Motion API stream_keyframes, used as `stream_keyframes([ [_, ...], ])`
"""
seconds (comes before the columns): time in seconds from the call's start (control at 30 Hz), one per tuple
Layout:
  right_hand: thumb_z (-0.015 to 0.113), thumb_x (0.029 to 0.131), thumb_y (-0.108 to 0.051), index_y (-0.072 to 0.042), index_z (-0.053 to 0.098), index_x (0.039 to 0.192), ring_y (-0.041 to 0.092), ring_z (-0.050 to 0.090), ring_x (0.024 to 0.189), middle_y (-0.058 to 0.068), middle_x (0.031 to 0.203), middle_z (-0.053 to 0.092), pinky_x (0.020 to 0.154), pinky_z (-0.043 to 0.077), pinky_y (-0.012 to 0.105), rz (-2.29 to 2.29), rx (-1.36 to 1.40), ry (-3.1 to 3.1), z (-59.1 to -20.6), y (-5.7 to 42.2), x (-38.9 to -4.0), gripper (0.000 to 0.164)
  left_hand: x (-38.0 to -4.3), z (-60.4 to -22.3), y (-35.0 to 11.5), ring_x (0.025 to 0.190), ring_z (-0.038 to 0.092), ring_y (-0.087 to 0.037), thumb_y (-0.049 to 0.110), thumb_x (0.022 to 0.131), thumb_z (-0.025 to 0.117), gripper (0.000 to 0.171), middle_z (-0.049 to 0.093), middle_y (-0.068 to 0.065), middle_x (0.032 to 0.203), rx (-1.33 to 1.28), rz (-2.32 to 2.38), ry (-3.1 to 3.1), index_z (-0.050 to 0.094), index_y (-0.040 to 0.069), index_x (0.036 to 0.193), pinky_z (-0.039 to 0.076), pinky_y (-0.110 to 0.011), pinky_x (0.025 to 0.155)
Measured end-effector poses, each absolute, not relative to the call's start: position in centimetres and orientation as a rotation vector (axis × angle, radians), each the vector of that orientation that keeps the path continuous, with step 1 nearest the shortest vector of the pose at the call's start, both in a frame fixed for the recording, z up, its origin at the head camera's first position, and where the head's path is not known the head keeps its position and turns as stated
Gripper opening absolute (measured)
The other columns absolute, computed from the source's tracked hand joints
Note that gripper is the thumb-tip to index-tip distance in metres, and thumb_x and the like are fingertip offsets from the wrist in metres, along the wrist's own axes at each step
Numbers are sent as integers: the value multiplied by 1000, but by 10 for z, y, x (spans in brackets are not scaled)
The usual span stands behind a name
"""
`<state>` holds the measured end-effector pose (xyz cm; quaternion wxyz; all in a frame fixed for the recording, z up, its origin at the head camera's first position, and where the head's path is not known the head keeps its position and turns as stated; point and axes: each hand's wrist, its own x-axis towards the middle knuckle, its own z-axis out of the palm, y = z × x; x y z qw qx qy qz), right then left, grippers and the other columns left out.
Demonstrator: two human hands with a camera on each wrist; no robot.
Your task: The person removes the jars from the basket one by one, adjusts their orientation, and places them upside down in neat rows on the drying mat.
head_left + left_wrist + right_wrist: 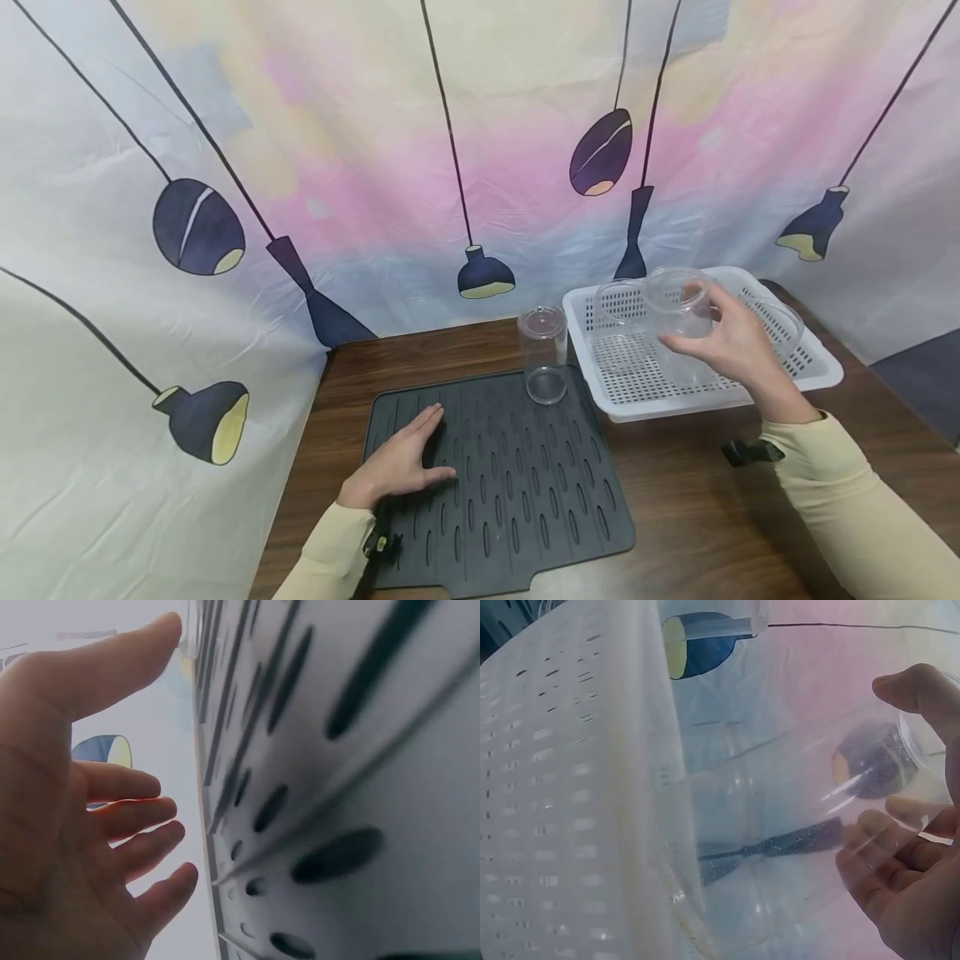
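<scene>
My right hand [731, 337] grips a tall clear cup [678, 300] near its top, thumb on the near side and fingers around the far side. The cup stands upright over the white basket [626, 408], and in the right wrist view the fingers [885, 862] show through its clear wall. Other clear containers [618, 304] sit in the basket to either side of it. Low over the left part of the dark grey drying mat [517, 467], my left hand [401, 458] is spread with nothing in it. Another clear cup [543, 354] stands bottom up at the mat's far right corner.
The mat and basket lie side by side on a dark wooden table [690, 500]. A fabric backdrop [375, 167] printed with hanging lamps rises right behind the table's far edge and along its left side.
</scene>
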<state>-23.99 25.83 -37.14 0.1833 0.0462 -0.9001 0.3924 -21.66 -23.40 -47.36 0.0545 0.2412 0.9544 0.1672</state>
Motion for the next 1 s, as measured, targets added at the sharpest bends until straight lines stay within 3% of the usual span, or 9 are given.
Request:
stream_keyframes([
  [0.23, 90, 67, -28, -8, 56, 125, 37, 56, 103, 16, 122, 59, 79, 45, 47, 1077, 209, -2473, -362, 252, -243, 70, -220, -463, -225, 143, 35, -30, 51, 82, 74, 96, 26, -10, 161, 807, 567, 2944, 28, 8, 154, 40, -50, 107],
  [0.47, 91, 64, -25, -8, 57, 125, 34, 56, 101, 16, 122, 60, 80, 45, 49, 1056, 247, -2441, -356, 246, -243, 72, -221, -453, -217, 143, 36, -29, 54, 83, 71, 94, 30, -9, 159, 818, 620, 2979, 27, 16, 156, 41, -52, 107],
  [1.0, 92, 60, -19, -7, 58, 126, 32, 54, 98, 15, 113, 61, 80, 45, 48, 974, 369, -2364, -346, 227, -243, 75, -229, -417, -193, 145, 31, -28, 60, 84, 67, 93, 26, -3, 161, 884, 761, 2957, 21, 25, 157, 38, -56, 108],
])
